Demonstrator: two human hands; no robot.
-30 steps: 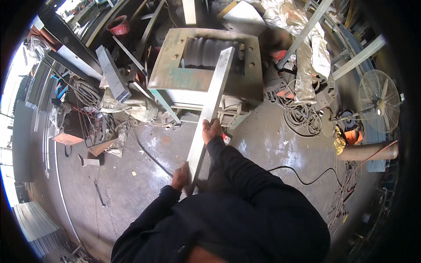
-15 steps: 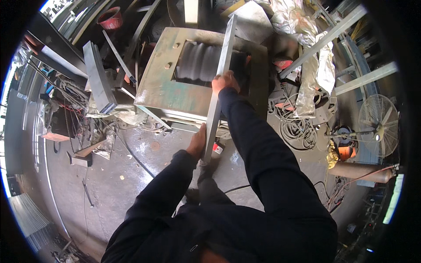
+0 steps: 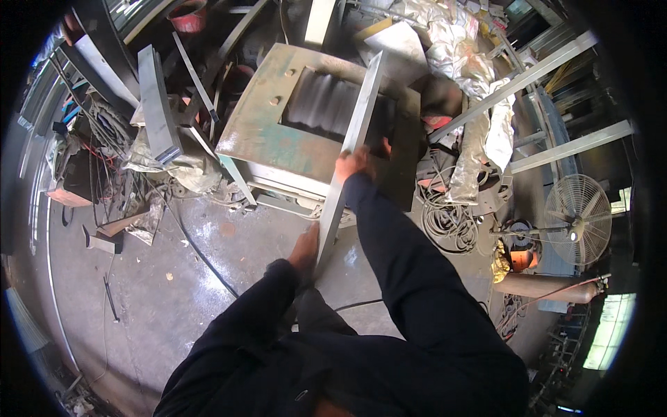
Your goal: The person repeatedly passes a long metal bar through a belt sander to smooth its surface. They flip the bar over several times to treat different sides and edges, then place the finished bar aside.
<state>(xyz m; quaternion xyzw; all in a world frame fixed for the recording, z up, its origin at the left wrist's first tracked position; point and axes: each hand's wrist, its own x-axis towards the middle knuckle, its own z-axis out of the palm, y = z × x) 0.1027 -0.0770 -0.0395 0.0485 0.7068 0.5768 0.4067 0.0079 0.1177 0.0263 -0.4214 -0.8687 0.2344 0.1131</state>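
Observation:
A long grey square metal tube point(image 3: 364, 97) slants over a worn, green-brown machine point(image 3: 257, 139), whose top opening shows a dark ribbed roller point(image 3: 321, 103). The roller is blurred. My right hand point(image 3: 353, 165) is closed round the tube's middle, near the front edge of the machine. Lower down, my left hand point(image 3: 306, 247) grips the tube's near end from its left side; some of its fingers are hidden behind the metal. The far part of the tube crosses over the roller opening, but I cannot tell whether it touches.
Left of the machine, flat metal bars point(image 3: 158, 104) lean over cloth and scrap. A red bucket point(image 3: 187, 15) stands at the back left. To the right are coiled cables point(image 3: 448, 222), crumpled silvery sheeting point(image 3: 462, 62), a fan point(image 3: 578, 219) and a brownish gas cylinder point(image 3: 545, 286). A black cable point(image 3: 201, 257) crosses the floor.
The tube and both hands have moved back toward me, so its far end lies nearer over the machine. My head view has shifted a little. Both hands keep their hold.

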